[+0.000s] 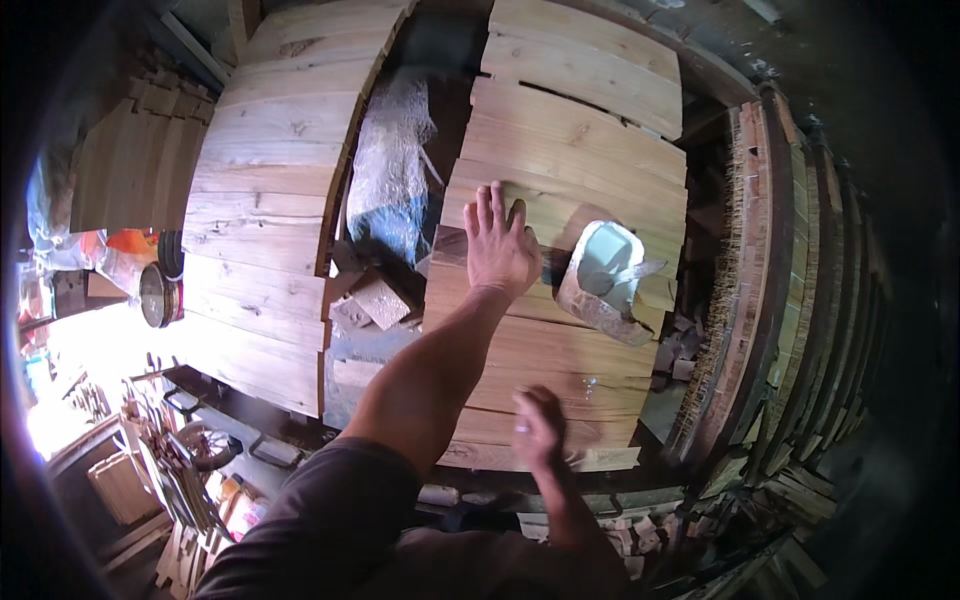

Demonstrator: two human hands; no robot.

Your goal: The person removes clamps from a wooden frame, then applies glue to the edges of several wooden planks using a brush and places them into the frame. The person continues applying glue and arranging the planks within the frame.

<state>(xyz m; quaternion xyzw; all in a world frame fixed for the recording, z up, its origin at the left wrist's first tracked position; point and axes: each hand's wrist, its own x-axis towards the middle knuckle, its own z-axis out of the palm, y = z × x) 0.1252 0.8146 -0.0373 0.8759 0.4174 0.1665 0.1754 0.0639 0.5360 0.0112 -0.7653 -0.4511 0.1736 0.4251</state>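
Note:
My left hand [500, 248] lies flat on a panel of pale wooden boards [560, 150], fingers stretched out toward the far side. It rests by a dark patch on the wood. Nearer to me, my right hand [540, 428] hovers over or touches the near boards; I cannot tell which. Its fingers are curled in and somewhat blurred, and whatever they may hold is hidden. To the right of my left hand, a cut-open plastic container [590, 285] with pale bluish-white contents stands on the boards. Small whitish drops [590, 386] dot the wood below it.
Another board panel [265, 200] lies to the left across a gap. Clear plastic wrapping [390, 150] and wood offcuts [380, 300] fill that gap. Stacked panels [760, 270] stand along the right. Wood scraps [650, 535] lie near the front, and round tins [155, 295] sit far left.

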